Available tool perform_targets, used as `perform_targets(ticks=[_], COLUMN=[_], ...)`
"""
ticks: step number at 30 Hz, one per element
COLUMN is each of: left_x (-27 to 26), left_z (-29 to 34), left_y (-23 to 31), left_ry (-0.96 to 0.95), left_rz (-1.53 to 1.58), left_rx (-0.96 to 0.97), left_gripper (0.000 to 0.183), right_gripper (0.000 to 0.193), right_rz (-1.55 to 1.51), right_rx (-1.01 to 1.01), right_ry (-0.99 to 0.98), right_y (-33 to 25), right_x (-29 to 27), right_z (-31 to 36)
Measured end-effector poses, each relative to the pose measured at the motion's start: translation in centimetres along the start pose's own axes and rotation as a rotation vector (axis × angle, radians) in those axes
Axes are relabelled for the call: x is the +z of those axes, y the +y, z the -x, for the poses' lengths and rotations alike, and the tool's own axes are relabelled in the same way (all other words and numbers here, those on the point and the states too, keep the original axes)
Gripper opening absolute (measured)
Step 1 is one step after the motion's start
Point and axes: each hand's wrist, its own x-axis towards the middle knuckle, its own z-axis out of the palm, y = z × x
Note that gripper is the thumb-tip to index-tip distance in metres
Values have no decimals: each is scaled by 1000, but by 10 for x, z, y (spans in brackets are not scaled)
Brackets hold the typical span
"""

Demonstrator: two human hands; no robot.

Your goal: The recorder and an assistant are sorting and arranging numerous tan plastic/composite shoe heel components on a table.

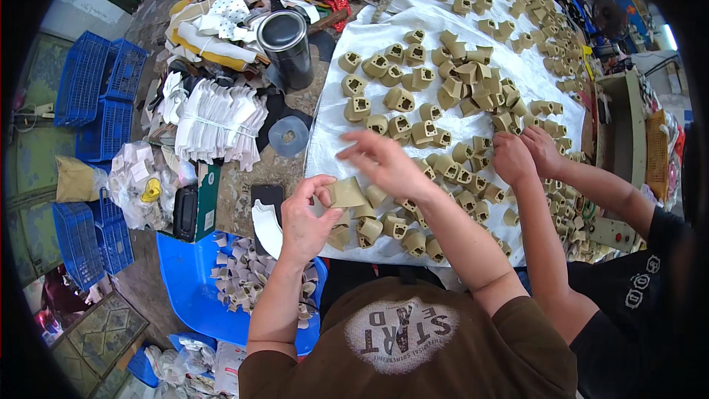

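Observation:
My left hand (304,218) pinches a flat-faced khaki moulded piece (347,193) between thumb and fingers, just over the near left corner of the table. My right hand (385,166) hangs to the right of that piece and a little above the table, its fingers stretched out toward the left and slightly blurred. Nothing shows in it. Under and around both hands stand many similar khaki pieces (399,99), short and block-like, several with holes in their upturned ends. A denser heap of them (473,77) lies farther back.
White sheeting (329,140) covers the table. At right, a co-worker's two hands (515,157) are among the pieces. On the left are a black tumbler (286,48), bundled white cut pieces (220,122) and a round translucent tub (289,137). A blue basin (181,281) holds greyish pieces below.

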Motion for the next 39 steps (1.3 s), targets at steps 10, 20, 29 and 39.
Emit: perform_targets(ticks=[10, 20, 29, 39], left_x=[9, 33, 50, 84], left_z=[-7, -6, -10, 11], left_y=[1, -4, 3, 48], left_ry=[-136, -466, -633, -497], left_rz=[606, 1624, 1749, 1468], left_rx=[-28, -262, -305, -547], left_gripper=[43, 38, 41, 44], right_gripper=[42, 33, 33, 52], right_rz=[121, -413, -549, 45], right_rx=[-160, 116, 114, -177], right_ry=[96, 475, 585, 607], right_y=[-14, 9, 14, -5], right_x=[-18, -40, -34, -16], right_z=[34, 65, 110, 120])
